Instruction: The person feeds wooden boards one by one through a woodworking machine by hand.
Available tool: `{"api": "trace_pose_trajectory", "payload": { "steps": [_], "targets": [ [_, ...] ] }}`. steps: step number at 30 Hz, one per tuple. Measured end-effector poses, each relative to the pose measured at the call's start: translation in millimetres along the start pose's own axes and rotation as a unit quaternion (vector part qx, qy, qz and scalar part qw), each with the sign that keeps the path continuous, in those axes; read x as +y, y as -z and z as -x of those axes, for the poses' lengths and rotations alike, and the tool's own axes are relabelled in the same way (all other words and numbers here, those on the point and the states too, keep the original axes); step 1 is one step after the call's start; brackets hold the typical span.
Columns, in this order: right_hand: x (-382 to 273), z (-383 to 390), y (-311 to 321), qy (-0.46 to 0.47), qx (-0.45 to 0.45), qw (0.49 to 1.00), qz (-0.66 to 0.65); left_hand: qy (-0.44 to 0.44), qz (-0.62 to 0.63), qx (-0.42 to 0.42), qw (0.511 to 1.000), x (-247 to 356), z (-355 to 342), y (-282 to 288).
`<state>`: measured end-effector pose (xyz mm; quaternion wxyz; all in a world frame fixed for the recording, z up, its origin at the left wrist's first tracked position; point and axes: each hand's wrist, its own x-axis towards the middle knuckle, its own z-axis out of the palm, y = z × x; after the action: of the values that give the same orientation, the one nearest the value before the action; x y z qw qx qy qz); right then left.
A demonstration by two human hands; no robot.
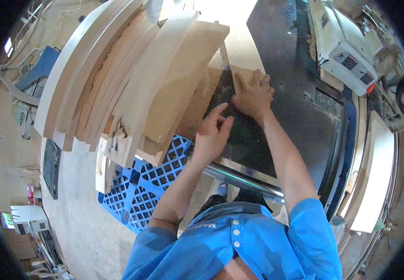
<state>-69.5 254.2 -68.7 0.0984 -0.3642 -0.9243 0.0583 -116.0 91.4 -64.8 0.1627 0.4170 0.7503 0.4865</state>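
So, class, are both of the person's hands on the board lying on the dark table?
No: only the right hand is on the pale board, while the left hand is apart from it.

A long, pale wooden board (245, 53) lies flat on a dark tabletop (295, 126) — lengthwise, pointing away. Its far part melts into bright white glare

Two hands (212, 138) (253, 97), one touched board (245, 52), one pallet (135, 176), three buttons (236, 232).
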Motion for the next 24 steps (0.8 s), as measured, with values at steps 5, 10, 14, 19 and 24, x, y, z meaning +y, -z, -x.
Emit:
{"api": "trace_pose_trajectory", "payload": {
  "steps": [5, 10, 14, 19, 24],
  "targets": [
    [22.4, 111.1, 6.5, -0.009, -0.006, 1.0, 0.021, 0.105, 0.077, -0.105, 0.986, 5.6, 5.6, -15.7],
    [0.9, 274.8, 36.2, -0.058, -0.024, 0.998, -0.022, 0.16, 0.014, -0.29, 0.944, 23.4, 42.1, -50.3],
    [5.7, 342.9, 33.9, -0.157, 0.006, 0.988, 0.011, 0.099, 0.019, -0.386, 0.917, 57.7, 66.8, -87.3],
    [33.3, 328.4, 28.7, -0.213, 0.02, 0.977, 0.023, 0.041, 0.008, -0.431, 0.901, 68.8, 40.0, -157.5],
    [67.2, 282.4, 24.1, -0.249, 0.086, 0.963, 0.056, -0.009, 0.008, -0.43, 0.903, 88.7, 0.7, -194.6]
  ]
}}
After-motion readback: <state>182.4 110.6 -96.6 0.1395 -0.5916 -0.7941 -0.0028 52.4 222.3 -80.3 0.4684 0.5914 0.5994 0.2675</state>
